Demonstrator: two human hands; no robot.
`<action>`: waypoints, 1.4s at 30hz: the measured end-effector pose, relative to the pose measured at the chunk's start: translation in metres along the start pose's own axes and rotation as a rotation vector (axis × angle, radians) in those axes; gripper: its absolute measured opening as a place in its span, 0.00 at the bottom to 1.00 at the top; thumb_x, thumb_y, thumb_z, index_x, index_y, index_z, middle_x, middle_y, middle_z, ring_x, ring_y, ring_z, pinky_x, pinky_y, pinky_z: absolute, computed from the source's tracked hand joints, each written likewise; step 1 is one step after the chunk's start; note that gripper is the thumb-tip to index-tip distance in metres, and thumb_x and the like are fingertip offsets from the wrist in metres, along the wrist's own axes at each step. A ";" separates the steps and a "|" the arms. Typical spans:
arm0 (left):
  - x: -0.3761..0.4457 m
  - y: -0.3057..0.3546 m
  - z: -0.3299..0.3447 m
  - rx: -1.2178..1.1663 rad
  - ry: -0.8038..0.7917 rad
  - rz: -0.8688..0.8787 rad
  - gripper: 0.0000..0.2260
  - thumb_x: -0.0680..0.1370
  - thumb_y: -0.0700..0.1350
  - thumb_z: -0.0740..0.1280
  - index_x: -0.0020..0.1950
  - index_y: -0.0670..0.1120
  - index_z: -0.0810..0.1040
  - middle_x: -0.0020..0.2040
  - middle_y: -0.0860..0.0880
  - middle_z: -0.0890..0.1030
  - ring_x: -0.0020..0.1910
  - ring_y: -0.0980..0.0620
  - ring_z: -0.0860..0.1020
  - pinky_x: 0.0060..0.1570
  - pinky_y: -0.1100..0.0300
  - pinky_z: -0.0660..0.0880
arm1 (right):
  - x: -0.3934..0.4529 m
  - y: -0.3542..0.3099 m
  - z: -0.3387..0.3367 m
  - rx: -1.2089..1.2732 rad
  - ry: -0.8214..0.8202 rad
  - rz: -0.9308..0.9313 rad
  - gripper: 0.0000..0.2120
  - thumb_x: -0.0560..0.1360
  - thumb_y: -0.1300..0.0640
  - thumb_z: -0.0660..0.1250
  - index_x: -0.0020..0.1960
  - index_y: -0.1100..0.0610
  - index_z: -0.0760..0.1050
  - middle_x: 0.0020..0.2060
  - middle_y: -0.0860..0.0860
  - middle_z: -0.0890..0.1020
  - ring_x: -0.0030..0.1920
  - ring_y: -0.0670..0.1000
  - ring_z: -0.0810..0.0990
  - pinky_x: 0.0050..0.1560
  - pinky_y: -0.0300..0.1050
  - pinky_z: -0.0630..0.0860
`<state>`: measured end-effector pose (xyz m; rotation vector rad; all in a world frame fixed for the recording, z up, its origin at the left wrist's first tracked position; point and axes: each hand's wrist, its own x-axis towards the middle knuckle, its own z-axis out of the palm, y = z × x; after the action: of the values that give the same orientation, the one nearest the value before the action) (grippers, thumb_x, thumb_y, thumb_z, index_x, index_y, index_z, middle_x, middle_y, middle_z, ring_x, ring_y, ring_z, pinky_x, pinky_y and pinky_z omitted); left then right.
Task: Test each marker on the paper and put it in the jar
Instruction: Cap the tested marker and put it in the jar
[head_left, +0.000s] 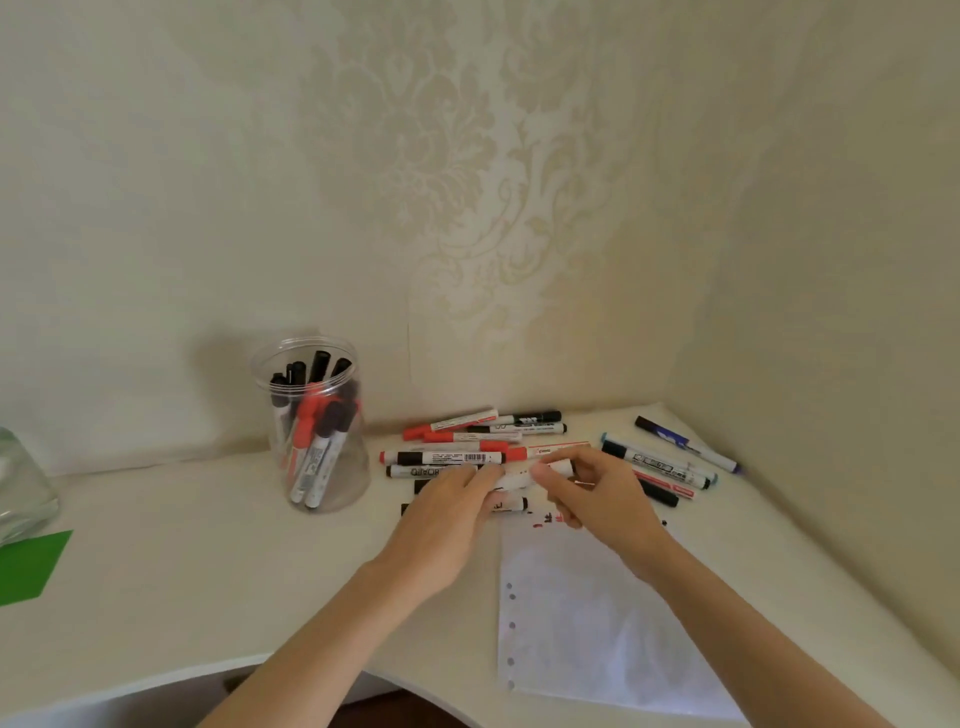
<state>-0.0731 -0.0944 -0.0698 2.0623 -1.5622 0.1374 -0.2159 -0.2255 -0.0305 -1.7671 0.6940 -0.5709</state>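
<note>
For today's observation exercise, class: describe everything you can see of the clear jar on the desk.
The jar is a clear, plastic-looking cylinder, lidless, standing upright on the pale desk near the wall, to the left of the loose markers. It is partly filled with markers that lean at angles, most with black caps and a few red, some poking past the rim. Neither of the hands touches it. It casts a soft shadow on the wall behind it.

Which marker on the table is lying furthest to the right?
The dark blue marker, lying slanted near the right wall. It sits beyond the black-capped markers beside it, and it is the only blue one.
</note>
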 end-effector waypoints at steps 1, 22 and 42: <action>0.001 0.006 0.000 -0.035 -0.002 0.002 0.16 0.84 0.52 0.52 0.69 0.50 0.69 0.59 0.52 0.76 0.56 0.52 0.73 0.53 0.56 0.72 | -0.003 0.004 -0.001 0.114 -0.010 0.085 0.20 0.70 0.44 0.75 0.46 0.61 0.80 0.32 0.53 0.81 0.32 0.51 0.74 0.33 0.42 0.74; -0.010 0.025 0.035 -0.205 0.105 -0.086 0.19 0.76 0.55 0.68 0.64 0.51 0.70 0.50 0.59 0.73 0.47 0.59 0.73 0.47 0.64 0.75 | -0.024 0.031 -0.047 0.512 0.163 0.273 0.11 0.81 0.55 0.64 0.46 0.62 0.79 0.32 0.59 0.80 0.28 0.51 0.73 0.26 0.40 0.64; 0.035 0.106 0.124 -0.152 -0.095 0.333 0.16 0.75 0.45 0.55 0.54 0.51 0.81 0.61 0.56 0.80 0.49 0.54 0.82 0.37 0.58 0.80 | 0.002 0.102 -0.112 -0.154 0.480 0.106 0.18 0.77 0.49 0.70 0.34 0.59 0.73 0.23 0.52 0.78 0.25 0.49 0.74 0.35 0.47 0.74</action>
<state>-0.1889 -0.2031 -0.1231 1.7030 -1.9046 0.0402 -0.3085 -0.3260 -0.0967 -1.7334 1.1819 -0.9019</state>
